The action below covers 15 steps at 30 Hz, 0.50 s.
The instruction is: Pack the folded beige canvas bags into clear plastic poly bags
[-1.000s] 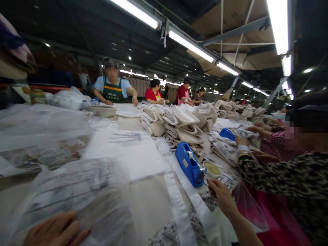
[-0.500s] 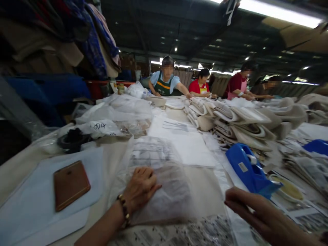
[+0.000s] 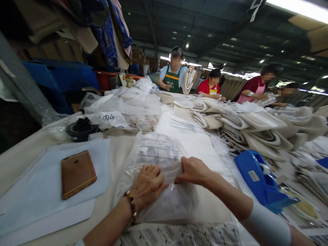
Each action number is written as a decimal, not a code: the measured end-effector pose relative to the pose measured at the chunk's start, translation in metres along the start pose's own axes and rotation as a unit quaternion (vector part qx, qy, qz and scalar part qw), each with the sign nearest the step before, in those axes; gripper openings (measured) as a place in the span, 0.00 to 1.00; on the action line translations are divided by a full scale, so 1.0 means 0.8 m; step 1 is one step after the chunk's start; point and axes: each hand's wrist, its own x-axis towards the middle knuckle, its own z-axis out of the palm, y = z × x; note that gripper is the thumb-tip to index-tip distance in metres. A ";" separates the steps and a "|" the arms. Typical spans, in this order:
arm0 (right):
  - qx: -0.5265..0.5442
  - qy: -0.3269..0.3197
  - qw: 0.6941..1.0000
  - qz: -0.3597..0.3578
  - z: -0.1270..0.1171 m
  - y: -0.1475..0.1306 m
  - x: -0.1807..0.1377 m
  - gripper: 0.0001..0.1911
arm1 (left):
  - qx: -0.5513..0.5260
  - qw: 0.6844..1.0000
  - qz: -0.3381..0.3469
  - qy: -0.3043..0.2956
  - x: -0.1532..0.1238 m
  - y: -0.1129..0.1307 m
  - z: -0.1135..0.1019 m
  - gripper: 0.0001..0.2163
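A clear plastic bag (image 3: 153,210) lies flat in front of me, a printed sheet (image 3: 160,145) showing through its far part. Bent fingers of my left hand (image 3: 148,186) hold the bag down, and a beaded bracelet circles that wrist. Just to the right, my right hand (image 3: 196,171) rests on the same bag with its thumb and fingers drawn together at the folded flap. Whether a small strip is under those fingers is hidden. A blue tape dispenser (image 3: 256,177) stands to the right of my forearm.
On the left a phone (image 3: 78,174) lies on pale sheets (image 3: 46,177). A black bowl (image 3: 80,131) and more plastic bags (image 3: 123,106) are beyond it. Folded beige fabric pieces (image 3: 251,124) are piled at the right. Several people (image 3: 170,80) work across the table.
My right hand has moved left from beside the tape dispenser onto the bag. My left hand stays on the bag. The person in the green apron now holds up a folded piece.
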 end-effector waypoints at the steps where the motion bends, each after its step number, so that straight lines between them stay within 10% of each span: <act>1: 0.005 0.010 1.000 0.030 -0.002 0.009 -0.002 0.19 | -0.002 1.000 0.001 -0.001 0.000 0.000 -0.001 0.07; 5: 0.016 0.101 0.993 0.060 0.010 0.013 -0.034 0.12 | -0.014 1.000 0.001 -0.001 0.000 0.000 0.001 0.07; 9: -0.013 0.251 0.952 -0.173 0.065 -0.025 -0.078 0.15 | -0.024 1.000 -0.014 -0.002 0.005 0.002 0.001 0.06; 15: -0.102 0.266 0.935 -0.211 0.121 -0.038 -0.092 0.28 | -0.075 0.997 -0.026 -0.003 -0.007 -0.013 -0.052 0.03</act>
